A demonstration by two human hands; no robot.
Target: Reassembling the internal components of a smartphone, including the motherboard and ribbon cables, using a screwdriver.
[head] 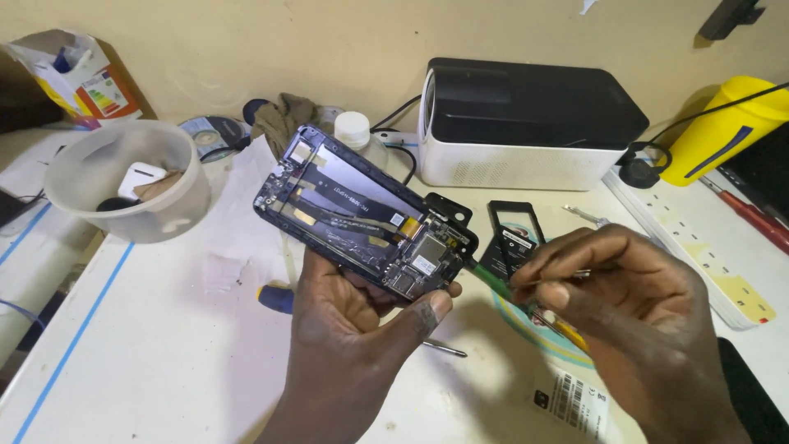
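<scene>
Green-and-yellow screwdriver (526, 302) (dark opened phone (362, 224)), white table (164, 345).

Warm, even indoor light, soft shadows under the hands, sharp centre, wide-angle bending at edges.

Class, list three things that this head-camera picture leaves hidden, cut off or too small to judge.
1. The screwdriver tip: head view, hidden where it meets the phone edge.
2. The screwdriver's handle end: covered by the right hand.
3. The bowl contents: partly hidden by its cloudy wall.
4. The phone's underside: covered by the left hand.
</scene>
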